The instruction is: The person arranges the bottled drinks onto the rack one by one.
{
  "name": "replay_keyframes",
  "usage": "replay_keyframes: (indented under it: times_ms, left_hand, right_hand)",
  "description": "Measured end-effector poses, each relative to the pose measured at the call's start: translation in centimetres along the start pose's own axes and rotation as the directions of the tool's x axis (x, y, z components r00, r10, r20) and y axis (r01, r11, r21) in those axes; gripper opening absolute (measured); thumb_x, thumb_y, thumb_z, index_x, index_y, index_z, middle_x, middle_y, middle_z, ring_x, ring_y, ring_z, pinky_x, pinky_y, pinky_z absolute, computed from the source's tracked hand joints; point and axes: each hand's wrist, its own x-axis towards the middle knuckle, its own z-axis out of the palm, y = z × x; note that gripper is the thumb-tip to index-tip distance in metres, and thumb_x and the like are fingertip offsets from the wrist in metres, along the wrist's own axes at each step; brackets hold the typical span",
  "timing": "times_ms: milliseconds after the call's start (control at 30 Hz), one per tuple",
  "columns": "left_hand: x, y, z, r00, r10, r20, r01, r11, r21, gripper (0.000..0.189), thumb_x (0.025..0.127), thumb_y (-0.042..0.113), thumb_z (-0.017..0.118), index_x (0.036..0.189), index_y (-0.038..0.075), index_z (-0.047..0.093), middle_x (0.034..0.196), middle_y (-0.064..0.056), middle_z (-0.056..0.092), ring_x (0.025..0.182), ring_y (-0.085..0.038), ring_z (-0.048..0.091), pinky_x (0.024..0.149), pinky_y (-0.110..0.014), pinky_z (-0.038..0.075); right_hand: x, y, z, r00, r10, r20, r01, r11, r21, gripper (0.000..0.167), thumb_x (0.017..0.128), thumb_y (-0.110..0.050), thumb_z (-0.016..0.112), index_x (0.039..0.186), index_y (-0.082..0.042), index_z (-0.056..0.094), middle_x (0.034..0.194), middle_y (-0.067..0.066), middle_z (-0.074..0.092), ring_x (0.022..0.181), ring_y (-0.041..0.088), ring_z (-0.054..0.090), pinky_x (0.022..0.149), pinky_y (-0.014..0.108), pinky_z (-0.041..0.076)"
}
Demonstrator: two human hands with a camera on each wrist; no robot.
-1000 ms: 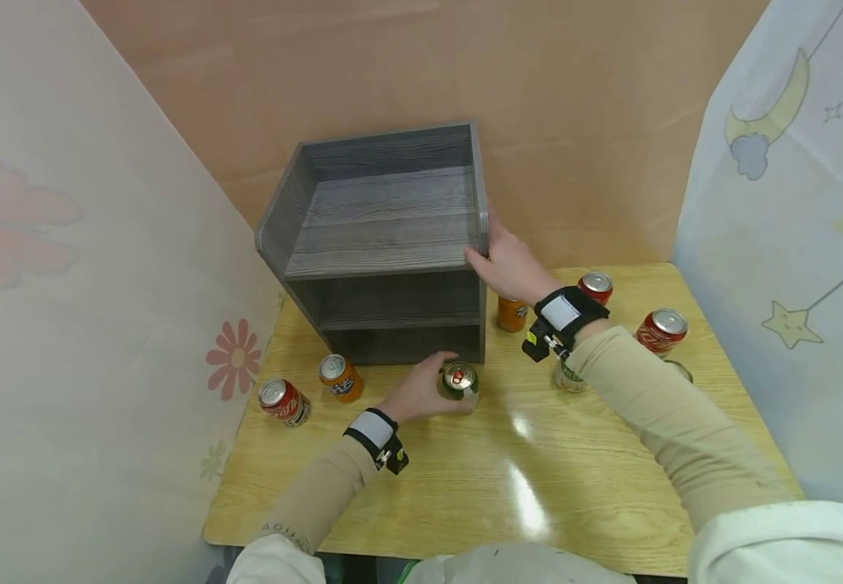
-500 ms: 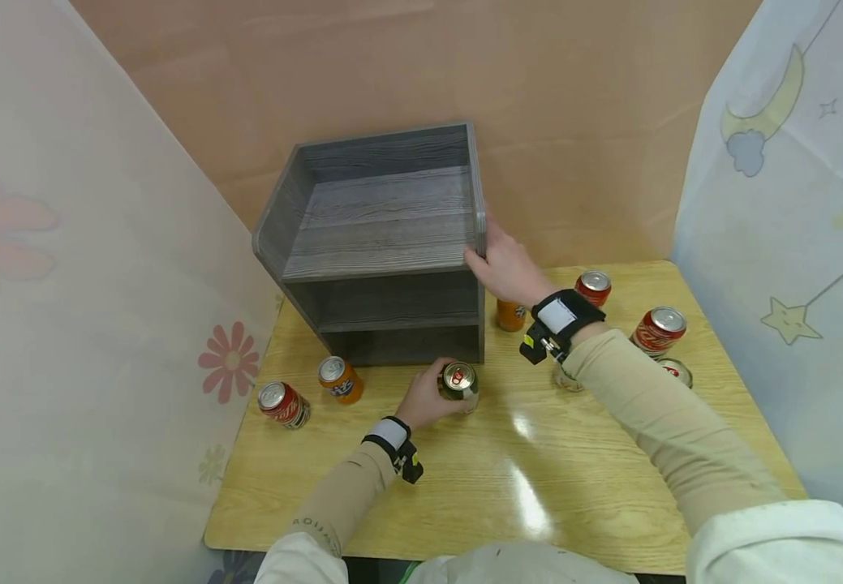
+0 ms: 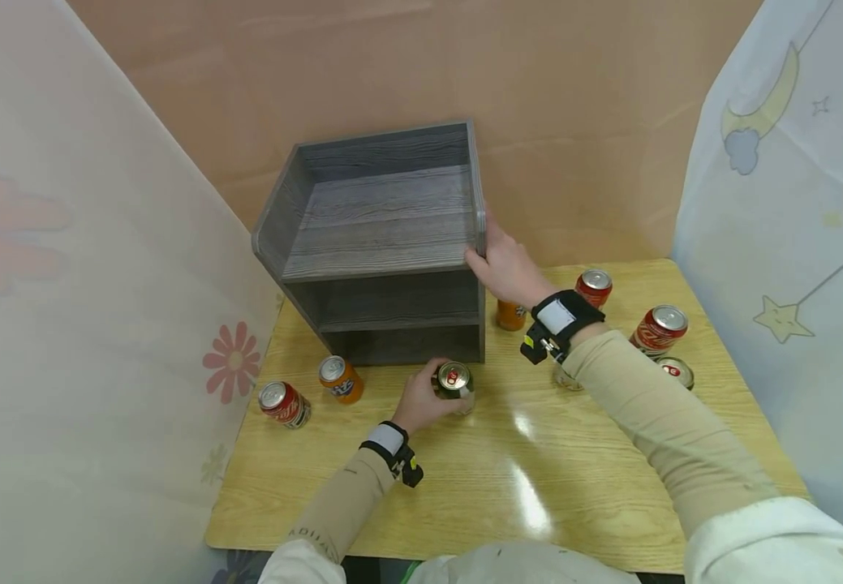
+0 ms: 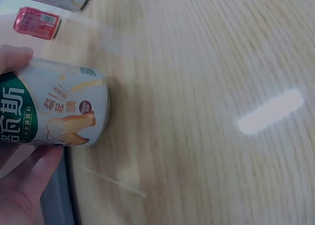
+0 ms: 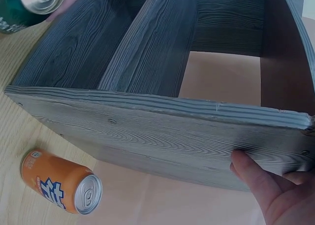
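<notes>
My left hand point(image 3: 424, 401) grips a green and white drink can point(image 3: 454, 381) round its side, in front of the grey wooden shelf point(image 3: 384, 219). In the left wrist view the can's white lower part point(image 4: 74, 102) shows printed lettering, with the thumb on one side and fingers on the other. My right hand point(image 3: 512, 264) holds the shelf's right side panel near its upper front corner, thumb at the front edge. The right wrist view shows fingers point(image 5: 261, 178) against that panel's outer face. Both visible shelf levels and the top are bare.
An orange can point(image 3: 341, 380) and a red can point(image 3: 285, 405) stand left of the shelf. Another orange can point(image 5: 61, 180) stands by its right side. Further right are red cans point(image 3: 659, 331) and green-white cans point(image 3: 677, 372), partly behind the right arm. Printed cloth walls flank the table point(image 3: 574, 495).
My left wrist and forearm have swung to the right, while the can in the hand has shifted slightly left. The right hand keeps its hold on the shelf.
</notes>
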Motion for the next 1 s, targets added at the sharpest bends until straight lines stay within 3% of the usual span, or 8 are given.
replay_keyframes:
  times_ms: [133,233,367,533,700,833,1000]
  left_hand:
    - [-0.2,0.3,-0.6,0.998,0.034,-0.05,-0.034,0.999,-0.015,0.072,0.077,0.038,0.09,0.136,0.014,0.057,0.115,0.002,0.067,0.089,-0.01,0.066,0.07,-0.029,0.057]
    - [-0.2,1.0,-1.3,0.992,0.087,-0.093,-0.089,0.996,-0.009,0.068,0.077,0.038,0.091,0.132,0.015,0.059,0.114,0.003,0.065,0.098,-0.011,0.065,0.075,-0.03,0.057]
    - [0.0,2.4,-2.5,0.976,0.159,-0.148,-0.157,0.987,0.023,0.066,0.075,0.038,0.092,0.128,0.014,0.061,0.112,0.003,0.066,0.099,-0.013,0.064,0.076,-0.03,0.057]
    - [0.3,4.7,-4.4,0.951,0.222,-0.215,-0.197,0.972,0.13,0.065,0.072,0.041,0.092,0.122,0.011,0.063,0.105,0.003,0.068,0.088,-0.009,0.065,0.07,-0.025,0.056]
    - [0.4,7.2,-6.5,0.918,0.286,-0.274,-0.236,0.951,0.199,0.064,0.07,0.042,0.093,0.116,0.009,0.063,0.101,0.002,0.068,0.078,-0.008,0.061,0.064,-0.026,0.053]
    - [0.3,9.7,-8.5,0.888,0.311,-0.338,-0.252,0.945,0.206,0.062,0.07,0.043,0.093,0.111,0.01,0.061,0.096,0.002,0.066,0.072,-0.009,0.059,0.06,-0.027,0.052]
    - [0.6,12.5,-11.2,0.825,0.359,-0.436,-0.268,0.928,0.258,0.062,0.069,0.045,0.093,0.105,0.009,0.058,0.091,-0.001,0.064,0.072,-0.012,0.061,0.06,-0.03,0.052]
  right_hand:
    - [0.1,0.0,0.1,1.0,-0.007,-0.006,0.007,1.0,0.001,0.081,0.105,-0.03,0.046,0.163,-0.024,-0.011,0.154,0.027,0.039,0.058,0.027,0.062,0.047,0.04,0.045]
    - [0.1,0.1,0.2,1.0,-0.008,-0.006,0.008,1.0,0.0,0.081,0.105,-0.03,0.046,0.163,-0.025,-0.011,0.154,0.027,0.04,0.06,0.027,0.062,0.048,0.04,0.046]
    - [0.1,0.1,0.2,1.0,-0.007,-0.007,0.007,1.0,0.005,0.081,0.104,-0.03,0.046,0.164,-0.024,-0.009,0.152,0.028,0.042,0.062,0.029,0.063,0.05,0.041,0.047]
    - [0.1,0.3,0.1,1.0,0.0,-0.009,0.0,1.0,0.006,0.081,0.104,-0.032,0.046,0.164,-0.023,-0.007,0.149,0.029,0.045,0.063,0.028,0.063,0.051,0.04,0.048]
    - [0.0,0.3,0.0,1.0,0.001,-0.007,-0.001,1.0,0.002,0.08,0.105,-0.031,0.046,0.164,-0.021,-0.007,0.148,0.03,0.045,0.059,0.028,0.062,0.049,0.04,0.047]
    - [0.0,0.4,0.1,1.0,-0.002,-0.007,0.002,1.0,0.006,0.08,0.105,-0.03,0.046,0.164,-0.026,-0.008,0.15,0.029,0.044,0.07,0.031,0.065,0.052,0.04,0.049]
    - [0.0,0.4,0.1,1.0,0.0,-0.003,0.0,1.0,0.004,0.079,0.105,-0.031,0.046,0.164,-0.024,-0.007,0.15,0.029,0.042,0.069,0.03,0.064,0.052,0.04,0.049]
